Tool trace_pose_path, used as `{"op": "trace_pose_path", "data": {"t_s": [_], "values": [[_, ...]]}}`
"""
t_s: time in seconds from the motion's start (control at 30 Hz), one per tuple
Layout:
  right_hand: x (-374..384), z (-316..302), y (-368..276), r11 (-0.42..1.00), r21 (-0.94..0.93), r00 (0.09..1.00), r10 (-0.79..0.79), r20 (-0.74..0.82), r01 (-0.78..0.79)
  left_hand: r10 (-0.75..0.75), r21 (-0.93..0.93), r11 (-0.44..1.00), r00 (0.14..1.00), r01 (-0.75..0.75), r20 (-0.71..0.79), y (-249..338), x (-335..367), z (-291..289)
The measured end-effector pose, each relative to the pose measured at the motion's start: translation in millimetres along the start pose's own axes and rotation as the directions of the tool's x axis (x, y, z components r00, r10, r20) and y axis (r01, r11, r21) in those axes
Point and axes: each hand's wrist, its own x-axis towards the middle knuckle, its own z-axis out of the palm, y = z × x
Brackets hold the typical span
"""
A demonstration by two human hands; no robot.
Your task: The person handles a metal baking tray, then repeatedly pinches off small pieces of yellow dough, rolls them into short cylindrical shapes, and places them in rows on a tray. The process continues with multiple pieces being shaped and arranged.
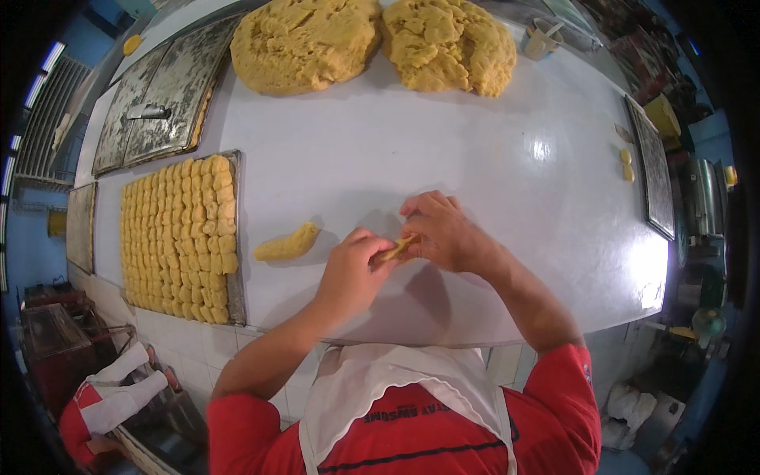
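Observation:
Between my hands, above the pale worktable [507, 158], is a small strip of yellow dough [398, 248]. My left hand [358, 265] pinches its left end, and my right hand [446, 233] has its fingers curled round the other end. A thick log of yellow dough [286, 244] lies on the table just left of my left hand. Farther left stands a tray of small dough pieces [178, 237], set close together in rows. The tips of my right fingers partly hide the dough.
Two big dough mounds [305, 43] [450, 46] rest at the far side. Dark baking trays [158, 99] lie at the far left, with a scraper [149, 112] on top. A cup [541, 39] stands far right; another tray [651, 170] leans along the right edge. Another person [111, 404] is at lower left.

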Motion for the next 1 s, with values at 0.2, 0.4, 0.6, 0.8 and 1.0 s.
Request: {"op": "trace_pose_path", "data": {"t_s": [0.2, 0.4, 0.6, 0.8, 1.0], "values": [[-12.9, 28.9, -40.0, 0.852, 0.459, 0.939, 0.329, -0.097, -0.252, -0.245, -0.318, 0.936, 0.931, 0.154, -0.271, -10.2, -27.4, 15.2], [-5.9, 53.7, -39.3, 0.966, 0.175, 0.939, 0.233, -0.252, -0.192, -0.122, -0.093, 0.99, 0.974, 0.106, -0.193, -11.7, -30.5, 2.7], [-14.8, 52.1, -48.7, 0.982, 0.116, 0.935, 0.18, -0.306, -0.151, 0.043, -0.2, 0.976, 0.979, -0.084, -0.2, -21.6, -4.0, -4.7], [-21.6, 47.1, -54.1, 0.93, 0.25, 0.908, 0.333, -0.254, -0.271, 0.389, 0.246, 0.908, 0.899, -0.338, -0.201, -21.5, -9.8, 4.0], [-15.1, 54.0, -59.5, 0.948, 0.239, 0.886, 0.289, -0.363, -0.211, 0.391, 0.377, 0.878, 0.896, -0.295, -0.211, -26.1, -13.9, 3.5]]}}
